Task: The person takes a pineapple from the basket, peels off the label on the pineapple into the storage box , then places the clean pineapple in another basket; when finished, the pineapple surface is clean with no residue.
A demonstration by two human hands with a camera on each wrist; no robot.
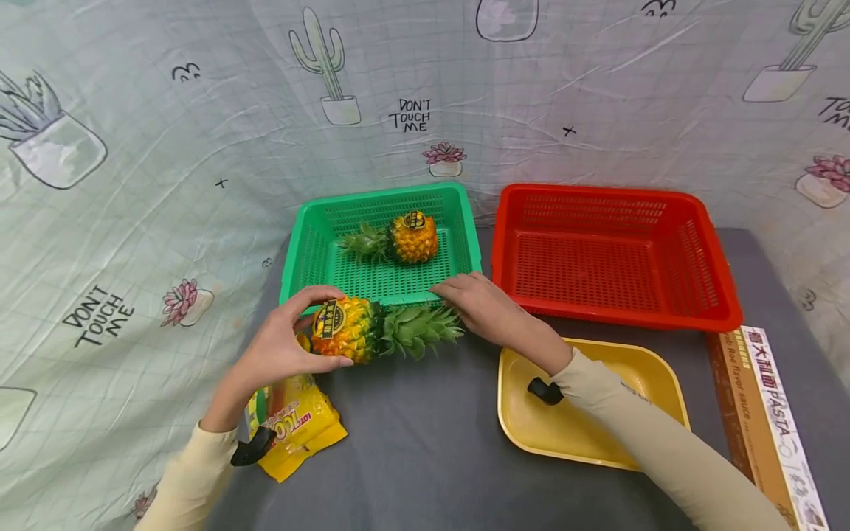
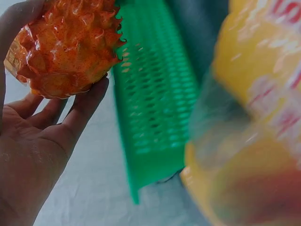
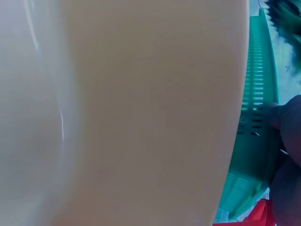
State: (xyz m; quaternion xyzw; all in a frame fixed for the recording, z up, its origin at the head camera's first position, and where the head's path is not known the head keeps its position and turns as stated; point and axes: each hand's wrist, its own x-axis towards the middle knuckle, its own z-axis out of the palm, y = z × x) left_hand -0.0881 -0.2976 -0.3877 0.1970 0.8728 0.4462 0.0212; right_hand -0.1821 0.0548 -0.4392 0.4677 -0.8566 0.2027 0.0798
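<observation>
My left hand (image 1: 282, 339) grips a small pineapple (image 1: 355, 339) by its orange-yellow fruit end, thumb and fingers round it. A black and gold label shows on the fruit, and its green leaves point right. The pineapple is held just in front of the green basket (image 1: 471, 236). My right hand (image 1: 481, 306) holds the basket's near right rim, fingers over the edge. In the right wrist view a fingertip (image 3: 275, 117) lies against the basket wall. Inside the basket a second pineapple (image 1: 415, 240) lies on its side, leaves to the left.
A red basket (image 1: 598, 265) stands right of the green one. Under my right forearm is a yellow tray (image 1: 524, 424). A yellow snack bag (image 1: 302, 424) lies below my left hand. A long pasta box (image 1: 777, 413) lies at the right, and a printed cloth (image 1: 372, 59) hangs behind.
</observation>
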